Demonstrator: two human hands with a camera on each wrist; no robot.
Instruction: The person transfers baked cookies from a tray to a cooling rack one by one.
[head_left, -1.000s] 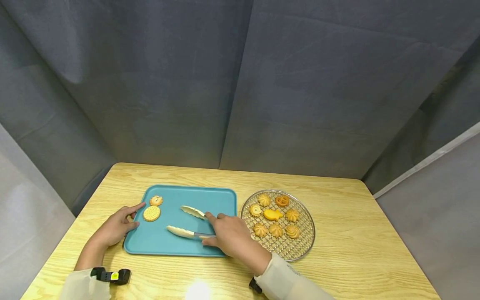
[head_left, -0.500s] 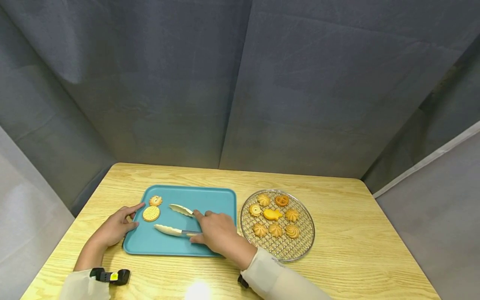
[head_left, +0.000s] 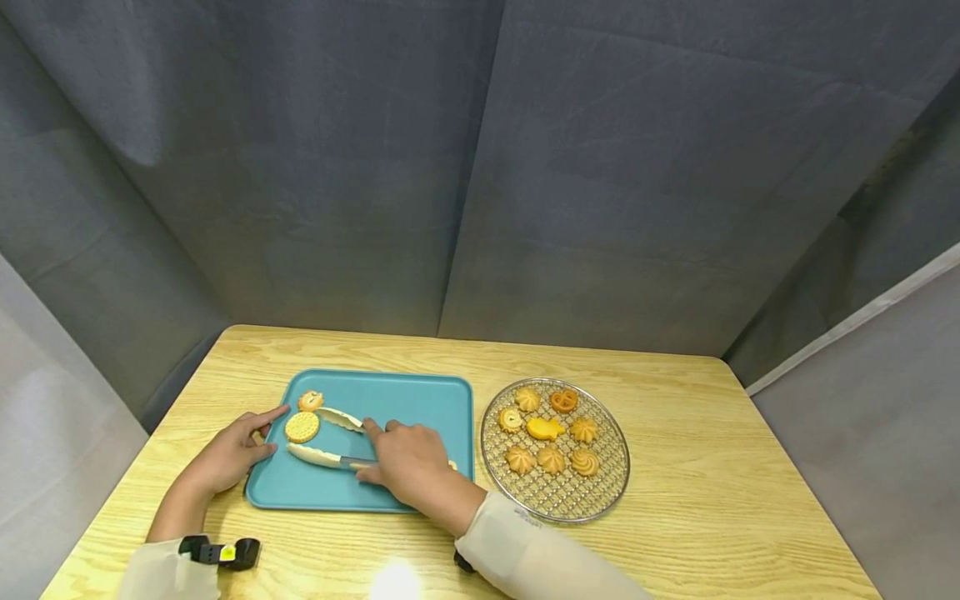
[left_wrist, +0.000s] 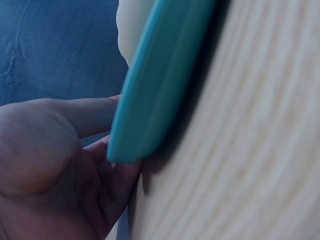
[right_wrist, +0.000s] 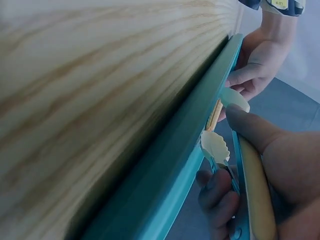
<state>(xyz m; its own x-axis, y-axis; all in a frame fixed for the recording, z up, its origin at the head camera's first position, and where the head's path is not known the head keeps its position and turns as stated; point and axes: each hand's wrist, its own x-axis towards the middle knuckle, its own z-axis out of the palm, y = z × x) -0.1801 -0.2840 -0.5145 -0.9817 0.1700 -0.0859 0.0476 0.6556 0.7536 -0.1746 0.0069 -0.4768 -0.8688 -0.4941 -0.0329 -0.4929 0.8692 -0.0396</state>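
Observation:
My right hand [head_left: 412, 462] grips a pair of tongs [head_left: 315, 456] with pale scalloped tips, low over the blue tray [head_left: 405, 396]. The tongs' arms are spread, their tips on the near and far sides of a round cracker [head_left: 302, 427] at the tray's left end. In the right wrist view the cracker [right_wrist: 214, 115] shows edge-on between the tips. Just behind it lies a small cookie [head_left: 311, 401]. At the tray's left rim my left hand [head_left: 228, 454] holds on; in the left wrist view, some fingers [left_wrist: 122, 180] reach under the tray's edge [left_wrist: 132, 125].
Right of the tray is a round wire rack [head_left: 562, 497] bearing several cookies, among them a fish-shaped one [head_left: 545, 429] and a pretzel [head_left: 564, 401]. Both stand on a wooden table [head_left: 712, 475]. Grey curtains [head_left: 600, 183] hang behind it.
My right hand has slid leftward over the tray with the spread tongs, bringing their tips to either side of the round cracker. The left hand stays at the tray's rim.

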